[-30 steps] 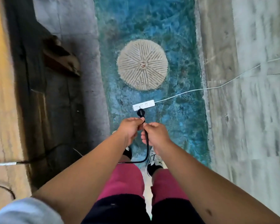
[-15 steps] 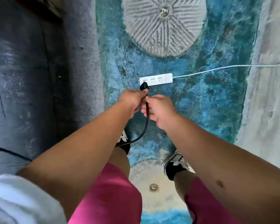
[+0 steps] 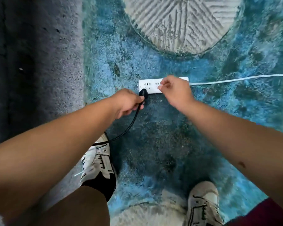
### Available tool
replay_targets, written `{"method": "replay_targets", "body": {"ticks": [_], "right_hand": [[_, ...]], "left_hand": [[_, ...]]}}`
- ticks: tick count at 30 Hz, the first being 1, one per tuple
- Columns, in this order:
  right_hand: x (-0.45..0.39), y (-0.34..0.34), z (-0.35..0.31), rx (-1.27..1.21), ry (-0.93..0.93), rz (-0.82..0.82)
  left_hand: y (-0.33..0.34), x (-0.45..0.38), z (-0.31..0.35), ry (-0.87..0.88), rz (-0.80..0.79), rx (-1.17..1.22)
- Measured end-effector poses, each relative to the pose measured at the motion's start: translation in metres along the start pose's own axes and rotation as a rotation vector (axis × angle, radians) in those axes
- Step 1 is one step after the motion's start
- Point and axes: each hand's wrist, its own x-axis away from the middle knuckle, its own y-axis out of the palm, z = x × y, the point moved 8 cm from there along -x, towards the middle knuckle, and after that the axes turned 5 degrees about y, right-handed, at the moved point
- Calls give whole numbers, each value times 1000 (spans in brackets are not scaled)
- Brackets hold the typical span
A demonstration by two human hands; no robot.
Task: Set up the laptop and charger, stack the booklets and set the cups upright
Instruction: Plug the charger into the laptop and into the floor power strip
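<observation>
A white power strip [image 3: 148, 86] lies on the blue rug, its white cord [image 3: 238, 79] running off to the right. My left hand [image 3: 127, 103] grips the charger's black plug [image 3: 143, 94], which sits at the strip's left socket. The black charger cable [image 3: 129, 126] curves down from the plug toward my left shoe. My right hand [image 3: 175, 91] rests on the strip's right half, fingers curled and pressing it down. The laptop, booklets and cups are out of view.
The blue shaggy rug [image 3: 203, 136] has a beige round patch [image 3: 181, 23] at the top. Grey floor [image 3: 39, 62] lies to the left. My two shoes [image 3: 100, 163] stand on the rug below my hands.
I have bent closer to the floor. My right hand left the cable and moved onto the power strip. My left hand brought the plug down to the strip's left socket.
</observation>
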Motion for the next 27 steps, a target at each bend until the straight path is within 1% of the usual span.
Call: {"method": "replay_targets", "body": {"ticks": [2, 4, 7, 9, 12, 17, 20, 27], "right_hand": [[-26, 0, 2, 252, -147, -13], [-43, 6, 2, 458, -240, -95], [-56, 16, 4, 624, -283, -213], [-59, 20, 6, 675, -305, -235], [-61, 22, 6, 700, -341, -229], [-63, 28, 2, 726, -379, -257], [-67, 30, 5, 676, -373, -250], [-75, 35, 9, 603, -360, -252]], "left_hand": [[8, -10, -9, 12, -31, -12], [11, -14, -13, 31, -37, -44], [10, -16, -9, 54, -12, -51], [7, -16, -1, 75, 18, -28], [2, -13, 8, 89, 51, -34], [-5, -11, 8, 36, 61, -119], [0, -11, 7, 30, 31, -145], [5, -14, 12, 62, 30, -140]]}}
